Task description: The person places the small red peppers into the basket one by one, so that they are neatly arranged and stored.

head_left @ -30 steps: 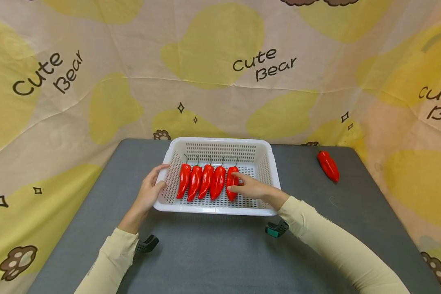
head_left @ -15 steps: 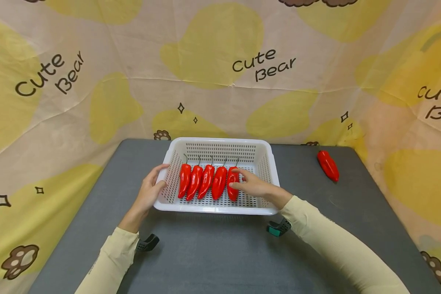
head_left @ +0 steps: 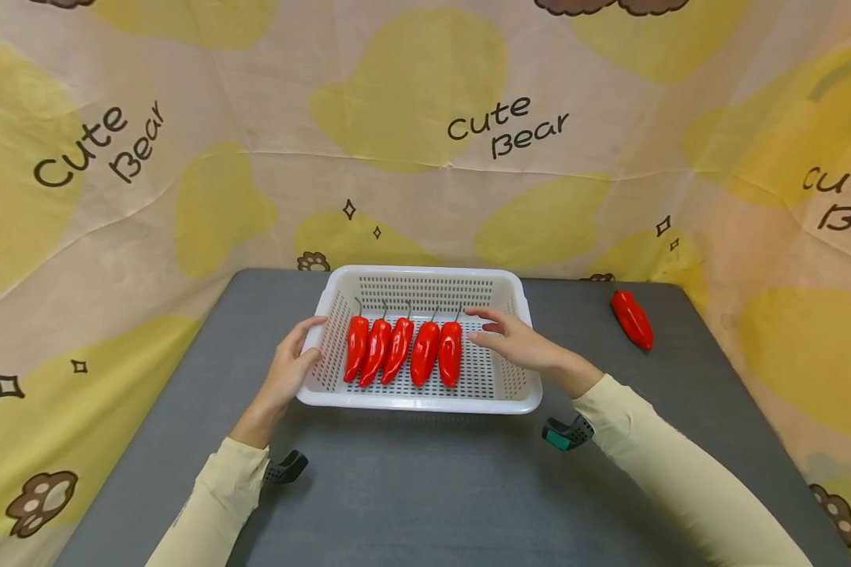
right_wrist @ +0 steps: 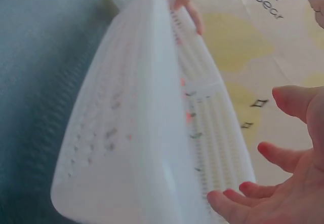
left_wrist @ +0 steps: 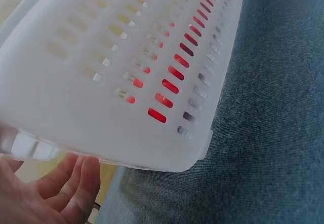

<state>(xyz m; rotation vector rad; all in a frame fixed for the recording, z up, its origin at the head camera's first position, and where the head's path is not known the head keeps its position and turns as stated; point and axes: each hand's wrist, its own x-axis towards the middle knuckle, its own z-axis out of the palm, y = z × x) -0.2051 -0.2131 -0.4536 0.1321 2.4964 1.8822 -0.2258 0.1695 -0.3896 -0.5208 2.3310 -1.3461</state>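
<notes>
A white plastic basket (head_left: 418, 405) with slotted walls stands on the table. In it several red peppers (head_left: 400, 351) lie side by side in a row, green stems toward the far wall. My left hand (head_left: 287, 370) grips the basket's left rim; the left wrist view shows its fingers (left_wrist: 83, 188) bent at the basket's edge. Over the basket's right part is my right hand (head_left: 521, 340), fingers spread and nothing in them, just right of the last pepper (head_left: 450, 354). The right wrist view also shows this right hand (right_wrist: 288, 168) apart from the rim, its fingers loosely bent.
One more red pepper (head_left: 632, 320) lies alone on the grey table (head_left: 411, 488), to the far right of the basket. A patterned cloth (head_left: 397, 118) hangs behind and at both sides. A dark wrist device (head_left: 568, 433) sits under each forearm.
My right hand has let go of the rightmost pepper and moved right, away from it. The right two peppers shifted slightly rightward. My left hand stays on the rim.
</notes>
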